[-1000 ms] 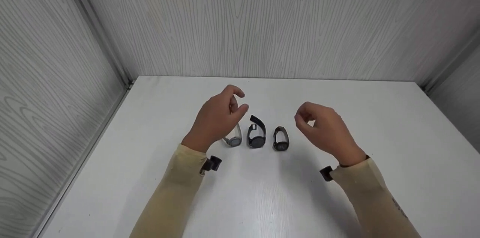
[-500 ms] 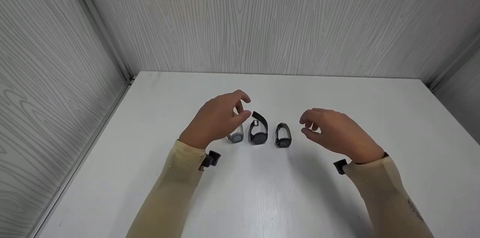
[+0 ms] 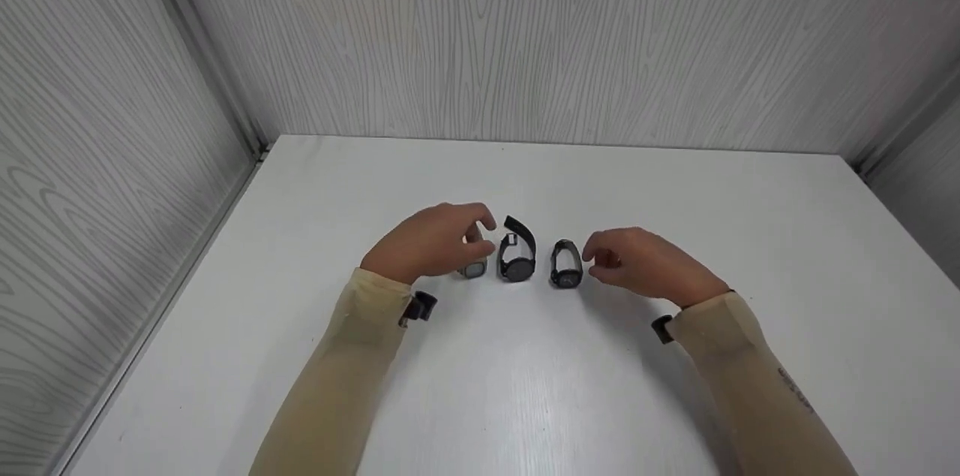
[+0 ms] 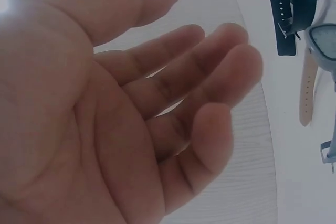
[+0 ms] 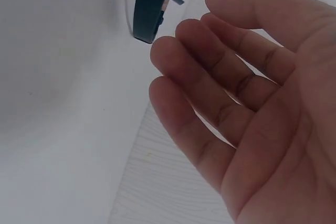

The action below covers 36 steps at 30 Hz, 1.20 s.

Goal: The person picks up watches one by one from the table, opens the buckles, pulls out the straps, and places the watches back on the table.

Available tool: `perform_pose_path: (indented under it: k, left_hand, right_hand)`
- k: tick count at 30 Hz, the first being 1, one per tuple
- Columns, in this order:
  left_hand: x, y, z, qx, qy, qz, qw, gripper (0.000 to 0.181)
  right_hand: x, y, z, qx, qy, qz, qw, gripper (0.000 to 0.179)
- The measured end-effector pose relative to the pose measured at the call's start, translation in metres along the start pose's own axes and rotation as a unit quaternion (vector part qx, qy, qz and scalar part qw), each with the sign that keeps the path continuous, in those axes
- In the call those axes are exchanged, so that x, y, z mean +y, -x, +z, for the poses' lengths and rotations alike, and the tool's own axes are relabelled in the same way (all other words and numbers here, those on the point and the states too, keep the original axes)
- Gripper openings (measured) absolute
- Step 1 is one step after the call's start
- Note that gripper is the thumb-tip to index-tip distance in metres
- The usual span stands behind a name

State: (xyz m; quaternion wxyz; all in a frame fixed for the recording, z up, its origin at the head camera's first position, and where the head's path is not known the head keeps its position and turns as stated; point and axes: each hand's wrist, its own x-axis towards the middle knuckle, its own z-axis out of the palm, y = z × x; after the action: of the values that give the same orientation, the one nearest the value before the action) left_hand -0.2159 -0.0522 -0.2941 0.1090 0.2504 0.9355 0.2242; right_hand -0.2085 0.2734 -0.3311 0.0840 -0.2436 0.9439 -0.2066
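Note:
Three wristwatches stand in a row on the white table. My left hand (image 3: 427, 242) hovers over the light watch (image 3: 474, 269), covering much of its strap, fingers loosely bent and holding nothing. In the left wrist view this watch shows a grey case (image 4: 324, 43) and a beige strap (image 4: 307, 87). The middle black watch (image 3: 517, 270) has its strap end sticking up, just right of my left fingertips. My right hand (image 3: 652, 266) has its fingertips right beside the dark watch (image 3: 567, 278) on the right. In the right wrist view its dark strap (image 5: 149, 14) lies beyond relaxed, bare fingers.
The white table (image 3: 480, 386) reaches back to a wood-grain panel (image 3: 480, 40). A similar side panel (image 3: 90, 183) borders it at the left, another at the right. Small black wrist cameras (image 3: 418, 308) are worn below both hands.
Both hands have come down closer to the watches. The right hand first drew away a little to the right, then moved left to the dark watch. The watches keep their row.

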Motion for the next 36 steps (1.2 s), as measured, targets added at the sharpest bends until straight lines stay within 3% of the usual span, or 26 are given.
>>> perform_pose_path:
  k: [12, 17, 22, 27, 31, 36]
  left_hand:
    - [0.0, -0.004, 0.003, -0.01, -0.003, 0.004, 0.9999, 0.033]
    - [0.005, -0.005, 0.004, -0.021, -0.01, 0.004, 0.9997, 0.029]
    - [0.005, -0.004, 0.004, -0.024, -0.016, 0.01, 0.9995, 0.025]
    - [0.007, -0.003, 0.003, -0.029, -0.007, 0.019, 0.9994, 0.026]
    - [0.012, -0.003, 0.005, -0.038, 0.028, 0.035, 0.9983, 0.026]
    - [0.022, -0.001, 0.007, -0.055, 0.093, 0.103, 0.9888, 0.021]
  right_hand:
    - [0.013, -0.006, 0.01, -0.038, -0.031, -0.003, 0.9988, 0.027]
    - [0.016, -0.008, 0.011, -0.045, -0.024, -0.024, 0.9984, 0.021]
    - [0.015, -0.009, 0.01, -0.039, -0.023, -0.016, 0.9988, 0.014]
    - [0.008, -0.005, 0.002, 0.013, -0.023, -0.043, 0.9987, 0.014]
    - [-0.004, 0.0, -0.007, 0.075, -0.015, -0.086, 0.9934, 0.014]
    - [-0.02, 0.012, -0.019, 0.149, 0.009, -0.132, 0.98, 0.018]
